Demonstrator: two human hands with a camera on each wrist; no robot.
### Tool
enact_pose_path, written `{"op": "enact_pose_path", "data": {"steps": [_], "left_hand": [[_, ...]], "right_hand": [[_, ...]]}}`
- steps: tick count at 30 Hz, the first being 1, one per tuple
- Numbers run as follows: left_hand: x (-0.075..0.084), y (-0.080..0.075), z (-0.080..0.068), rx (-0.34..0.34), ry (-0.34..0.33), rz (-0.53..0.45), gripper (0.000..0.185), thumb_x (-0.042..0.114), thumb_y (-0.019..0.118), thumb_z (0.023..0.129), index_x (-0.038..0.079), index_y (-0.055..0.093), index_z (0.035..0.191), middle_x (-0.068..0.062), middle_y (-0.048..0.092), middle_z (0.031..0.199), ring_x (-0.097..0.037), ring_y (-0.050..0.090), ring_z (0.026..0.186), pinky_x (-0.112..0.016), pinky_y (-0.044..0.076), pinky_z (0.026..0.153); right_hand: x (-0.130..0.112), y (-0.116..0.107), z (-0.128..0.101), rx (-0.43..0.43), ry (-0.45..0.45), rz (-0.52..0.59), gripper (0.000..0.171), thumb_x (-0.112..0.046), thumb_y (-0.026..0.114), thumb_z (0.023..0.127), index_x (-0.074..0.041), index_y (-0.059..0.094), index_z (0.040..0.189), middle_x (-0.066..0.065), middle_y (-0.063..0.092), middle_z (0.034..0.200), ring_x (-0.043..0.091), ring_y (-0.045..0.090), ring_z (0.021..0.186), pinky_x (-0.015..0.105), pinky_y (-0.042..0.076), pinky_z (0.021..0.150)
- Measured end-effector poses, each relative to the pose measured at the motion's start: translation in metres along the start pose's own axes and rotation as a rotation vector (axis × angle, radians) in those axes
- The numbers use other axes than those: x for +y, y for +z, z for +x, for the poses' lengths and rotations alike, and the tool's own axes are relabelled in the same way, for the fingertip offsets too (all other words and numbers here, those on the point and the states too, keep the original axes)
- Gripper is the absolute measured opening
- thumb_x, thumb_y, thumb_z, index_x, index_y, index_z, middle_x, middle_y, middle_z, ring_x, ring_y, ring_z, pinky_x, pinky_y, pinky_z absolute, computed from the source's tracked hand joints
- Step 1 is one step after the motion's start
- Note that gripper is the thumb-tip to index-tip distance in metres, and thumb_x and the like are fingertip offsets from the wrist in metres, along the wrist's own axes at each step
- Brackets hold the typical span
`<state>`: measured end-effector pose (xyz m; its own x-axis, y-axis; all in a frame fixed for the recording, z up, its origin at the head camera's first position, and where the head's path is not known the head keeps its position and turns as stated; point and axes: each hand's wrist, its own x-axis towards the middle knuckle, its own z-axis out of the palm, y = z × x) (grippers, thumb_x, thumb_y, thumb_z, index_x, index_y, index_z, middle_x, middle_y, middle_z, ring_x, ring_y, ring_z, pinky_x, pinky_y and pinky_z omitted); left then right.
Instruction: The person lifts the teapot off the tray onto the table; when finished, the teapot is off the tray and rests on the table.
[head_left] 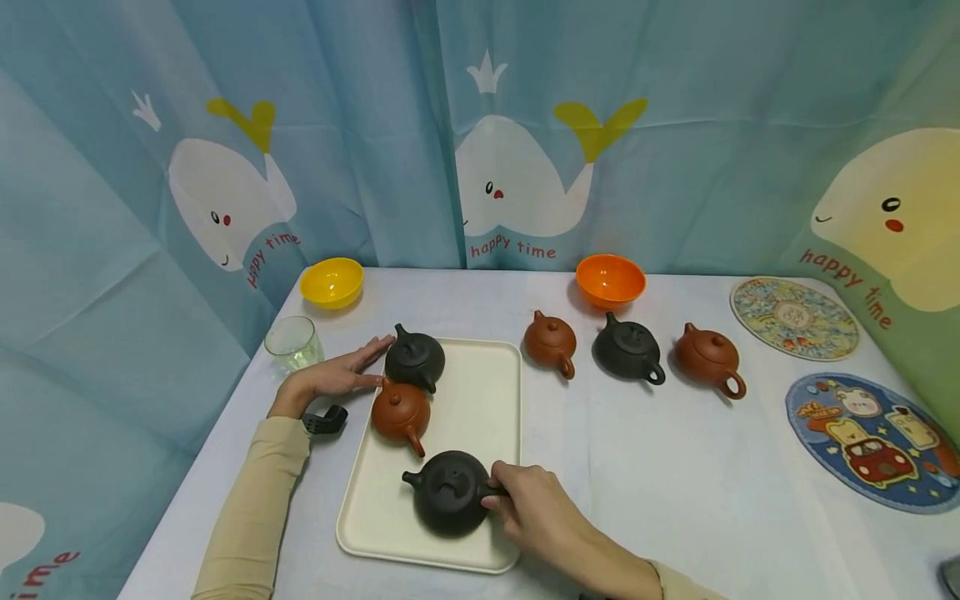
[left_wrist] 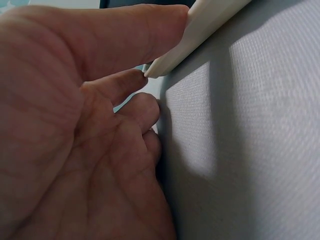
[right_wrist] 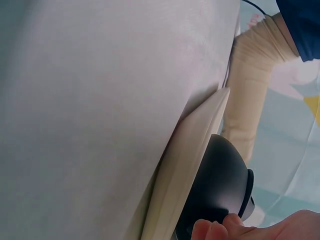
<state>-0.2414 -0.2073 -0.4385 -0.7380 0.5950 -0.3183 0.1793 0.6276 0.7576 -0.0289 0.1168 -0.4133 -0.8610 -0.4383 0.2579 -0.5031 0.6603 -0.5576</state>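
A cream tray [head_left: 480, 408] lies on the white table and carries three small teapots. My right hand [head_left: 528, 500] grips the handle of the nearest black teapot [head_left: 448, 492], which stands on the tray's front part; in the right wrist view the black teapot [right_wrist: 220, 185] sits by the tray rim [right_wrist: 185, 165]. My left hand [head_left: 341, 373] lies flat on the table against the tray's left edge, fingers straight, touching the tray rim [left_wrist: 200, 35]. Next to that hand are a brown teapot [head_left: 401, 412] and another black teapot [head_left: 415, 358].
Beyond the tray stand a brown teapot [head_left: 551, 342], a black teapot [head_left: 628, 348] and a brown teapot [head_left: 708, 357]. A yellow bowl [head_left: 332, 282], an orange bowl [head_left: 611, 279] and a glass [head_left: 292, 342] sit further back. Two round mats [head_left: 870, 433] lie at the right.
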Motion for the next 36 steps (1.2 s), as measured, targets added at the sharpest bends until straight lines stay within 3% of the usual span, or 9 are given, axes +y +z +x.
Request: {"op": "enact_pose_path", "data": {"steps": [3,13,36], "left_hand": [[0.002,-0.001,0.0,0.001,0.02,0.014,0.084,0.031,0.062,0.095,0.015,0.009,0.158,-0.02,-0.001,0.163,-0.038,-0.006,0.15,-0.062,0.0,0.117],[0.0,-0.001,0.003,-0.007,-0.004,0.014,0.085,0.035,0.063,0.095,0.019,0.009,0.159,-0.016,-0.002,0.164,-0.035,-0.006,0.151,-0.061,0.0,0.118],[0.002,0.0,-0.001,0.003,-0.026,-0.01,0.086,0.036,0.063,0.094,0.02,0.009,0.159,-0.018,-0.003,0.164,-0.038,-0.005,0.15,-0.064,-0.001,0.116]], "right_hand": [[0.005,-0.004,-0.003,0.021,0.034,-0.015,0.022,-0.011,0.076,0.082,-0.014,0.055,0.074,-0.007,0.06,0.063,-0.002,0.044,0.056,0.018,0.039,0.05],[0.015,-0.016,-0.01,0.087,0.112,-0.037,0.021,-0.01,0.078,0.08,-0.016,0.059,0.075,-0.01,0.063,0.065,-0.002,0.043,0.055,0.018,0.037,0.05],[0.038,-0.043,-0.031,0.216,0.228,-0.089,0.022,-0.012,0.081,0.077,-0.021,0.061,0.074,-0.018,0.045,0.052,-0.006,0.034,0.05,0.019,0.032,0.047]]}}
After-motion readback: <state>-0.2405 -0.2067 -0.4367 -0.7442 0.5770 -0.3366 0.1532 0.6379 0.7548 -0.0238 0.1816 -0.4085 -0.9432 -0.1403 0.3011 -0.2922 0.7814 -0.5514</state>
